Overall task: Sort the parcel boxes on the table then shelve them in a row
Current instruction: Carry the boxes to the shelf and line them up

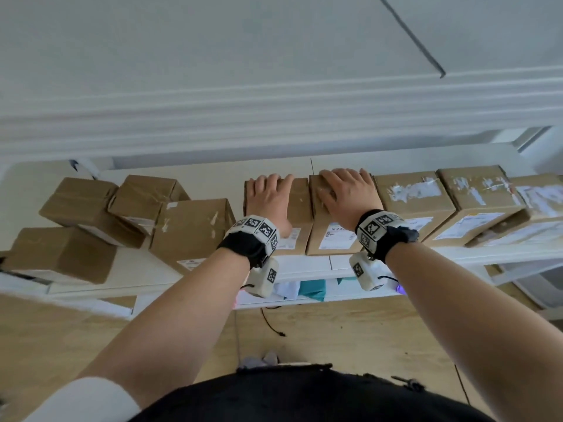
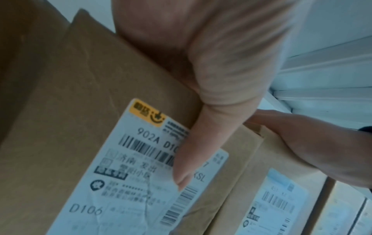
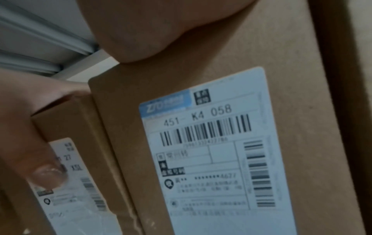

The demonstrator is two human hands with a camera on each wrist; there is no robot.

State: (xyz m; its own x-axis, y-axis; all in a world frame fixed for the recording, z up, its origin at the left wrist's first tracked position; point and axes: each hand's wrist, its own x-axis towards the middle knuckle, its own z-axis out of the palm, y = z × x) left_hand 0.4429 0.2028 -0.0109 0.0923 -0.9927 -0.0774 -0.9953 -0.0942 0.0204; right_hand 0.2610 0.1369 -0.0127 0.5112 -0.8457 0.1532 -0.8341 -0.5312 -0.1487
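A row of brown parcel boxes stands on a white shelf (image 1: pixel 304 264). My left hand (image 1: pixel 268 193) grips the leftmost box of the row (image 1: pixel 297 208). Its fingers lie over the top, and its thumb (image 2: pixel 191 159) is pressed on the white label marked 902A D106 (image 2: pixel 112 182). My right hand (image 1: pixel 347 190) lies on top of the neighbouring box (image 1: pixel 323 236), fingers hooked over its far top edge. That box (image 3: pixel 281 63) carries a label reading 451 K4 058 (image 3: pixel 211 143). The two boxes touch side by side.
More labelled boxes (image 1: pixel 417 202) (image 1: pixel 481 202) continue the row to the right. Several loose boxes (image 1: pixel 192 229) (image 1: pixel 79 205) lie unordered on the light table (image 1: pixel 143 269) at the left. A teal cloth (image 1: pixel 312 289) sits on the lower shelf, and a black cable (image 1: pixel 271 324) lies on the wooden floor.
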